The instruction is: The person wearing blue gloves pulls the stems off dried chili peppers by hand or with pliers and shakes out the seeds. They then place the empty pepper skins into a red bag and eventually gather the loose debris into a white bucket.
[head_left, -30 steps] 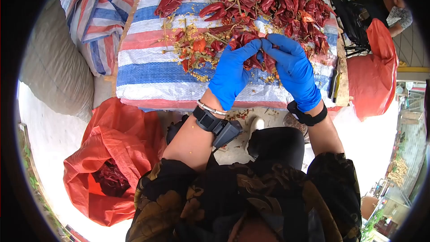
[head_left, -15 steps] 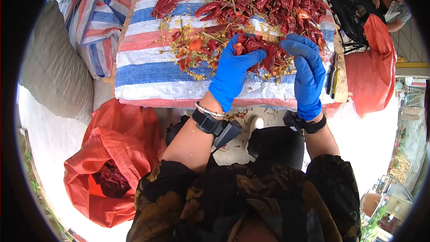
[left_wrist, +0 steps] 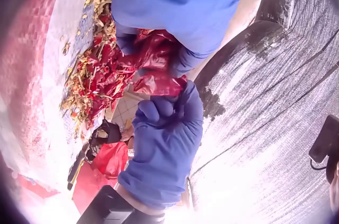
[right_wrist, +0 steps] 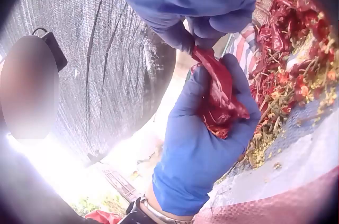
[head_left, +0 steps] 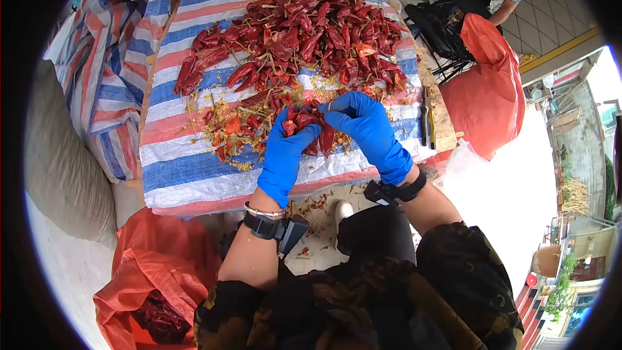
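Observation:
Blue gloves cover both hands. My left hand (head_left: 280, 162) curls round dried red chili peppers (right_wrist: 220, 94) close over the front of the striped sheet (head_left: 184, 172). My right hand (head_left: 372, 131) is beside it, thumb and fingers pinching the end of a chili pepper (left_wrist: 161, 82) that reaches across from the left hand. In the right wrist view, wrinkled red skin shows between the left thumb and fingers. Seeds, stems and broken bits (head_left: 223, 126) lie scattered by the left hand. Beyond the hands spreads a large pile of dried chilies (head_left: 317, 35).
A yellow-and-black handled tool (head_left: 427, 120) lies at the table's right edge. An open red sack (head_left: 152, 240) with chilies inside stands front left, a grey sack (head_left: 65, 162) behind it. Another red sack (head_left: 486, 84) and a seated person (head_left: 508, 0) are at the right.
Half a second ago the right hand was apart from the left; now it is back, pinching a pepper. The left hand kept its hold. The head view has shifted, showing more of the table's far side.

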Demonstrator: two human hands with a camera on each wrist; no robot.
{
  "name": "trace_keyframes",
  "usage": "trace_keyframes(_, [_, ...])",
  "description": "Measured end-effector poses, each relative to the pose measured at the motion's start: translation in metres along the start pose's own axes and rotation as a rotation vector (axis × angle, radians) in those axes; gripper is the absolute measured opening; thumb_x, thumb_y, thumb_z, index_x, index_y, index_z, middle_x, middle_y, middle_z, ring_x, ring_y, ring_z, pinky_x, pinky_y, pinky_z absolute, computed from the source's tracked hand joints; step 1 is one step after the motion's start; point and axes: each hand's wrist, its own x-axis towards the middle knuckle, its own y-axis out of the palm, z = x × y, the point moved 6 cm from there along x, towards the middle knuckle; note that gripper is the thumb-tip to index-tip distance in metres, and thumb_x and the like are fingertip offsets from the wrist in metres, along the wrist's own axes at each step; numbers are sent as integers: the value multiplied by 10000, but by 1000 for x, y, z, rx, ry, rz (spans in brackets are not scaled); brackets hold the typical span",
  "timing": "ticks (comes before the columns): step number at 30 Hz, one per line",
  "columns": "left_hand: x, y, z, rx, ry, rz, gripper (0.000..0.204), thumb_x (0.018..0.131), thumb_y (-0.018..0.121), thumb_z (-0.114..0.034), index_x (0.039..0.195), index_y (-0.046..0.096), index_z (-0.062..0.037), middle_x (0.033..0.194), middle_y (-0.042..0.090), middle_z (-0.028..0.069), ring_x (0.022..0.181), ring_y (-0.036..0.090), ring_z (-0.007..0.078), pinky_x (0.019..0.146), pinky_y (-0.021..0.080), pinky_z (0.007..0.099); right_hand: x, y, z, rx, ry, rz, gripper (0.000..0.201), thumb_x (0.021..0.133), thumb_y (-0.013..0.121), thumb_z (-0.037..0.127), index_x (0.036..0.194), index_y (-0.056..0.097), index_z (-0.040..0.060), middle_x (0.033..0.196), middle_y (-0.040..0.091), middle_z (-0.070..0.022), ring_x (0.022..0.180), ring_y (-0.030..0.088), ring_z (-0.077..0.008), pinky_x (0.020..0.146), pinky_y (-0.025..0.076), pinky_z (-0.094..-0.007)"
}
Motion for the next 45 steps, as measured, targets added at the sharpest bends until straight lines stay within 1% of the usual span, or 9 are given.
trace_keyframes(5, [0, -3, 1, 7, -9, -52, 310, 765, 614, -18, 1055, 515, -59, 941, 590, 35, 826, 559, 107, 742, 460, 228, -5, 5, -16, 199, 120, -129, 88, 766, 629, 45, 838, 585, 22, 771, 593, -7, 703, 518, -61, 674, 424, -205])
trace_keyframes(10, [-7, 11, 1, -90, -48, -6, 353, 736, 652, -35, 1058, 508, -57, 955, 586, 39, 833, 560, 117, 750, 462, 231, -6, 12, -15, 327, -75, -234, 89, 779, 605, 57, 852, 583, 10, 780, 593, -19, 704, 524, -71, 663, 432, -212])
trace_keyframes(12, [-8, 17, -7, 116, 71, 81, 376, 721, 667, -52, 1060, 503, -50, 958, 584, 41, 843, 556, 120, 755, 461, 242, -8, 15, -19, 288, -26, -187, 84, 783, 599, 55, 848, 581, 7, 782, 595, -26, 696, 529, -76, 645, 437, -215])
trace_keyframes(18, [-5, 5, -2, 380, 66, 16, 383, 742, 646, -27, 1095, 499, -39, 981, 594, 45, 859, 565, 112, 751, 467, 239, -1, 14, -5, 63, -20, -32, 88, 795, 587, 48, 867, 591, -4, 798, 610, -46, 676, 536, -72, 631, 443, -209])
trace_keyframes(23, [-11, 10, -4, 343, 122, 47, 328, 744, 650, -30, 1047, 525, -44, 950, 604, 41, 831, 569, 99, 737, 471, 238, -8, 11, 1, -28, -87, -22, 111, 800, 582, 50, 895, 594, -6, 739, 584, -22, 617, 487, -48, 591, 406, -188])
trace_keyframes(26, [-15, 13, -7, 252, 103, 89, 295, 745, 655, -38, 1017, 540, -44, 919, 611, 34, 805, 573, 94, 718, 474, 232, -9, 10, -20, 447, 181, 87, 208, 835, 527, 111, 976, 578, -34, 608, 429, 33, 508, 324, -54, 469, 263, -194])
trace_keyframes(30, [-18, 14, -8, 170, 97, 96, 272, 744, 665, -55, 991, 551, -48, 881, 616, 29, 756, 581, 95, 665, 478, 225, -21, 23, -29, 885, 462, 39, 296, 845, 531, 154, 1064, 542, -45, 570, 350, 54, 490, 293, -59, 461, 261, -194])
trace_keyframes(43, [-20, 12, 3, -131, -63, 132, 240, 733, 647, -16, 956, 561, -35, 867, 634, 74, 709, 607, 122, 568, 474, 224, -35, 34, -38, 1266, 375, 24, 352, 857, 524, 156, 1146, 480, -40, 551, 302, 63, 478, 250, -38, 430, 235, -172])
trace_keyframes(45, [-21, 14, 3, -277, -130, 198, 241, 728, 650, -12, 950, 558, -28, 866, 631, 76, 725, 608, 133, 592, 478, 242, -36, 36, -34, 1330, 378, 128, 336, 860, 521, 154, 1133, 486, -39, 550, 308, 65, 472, 250, -31, 421, 225, -165])
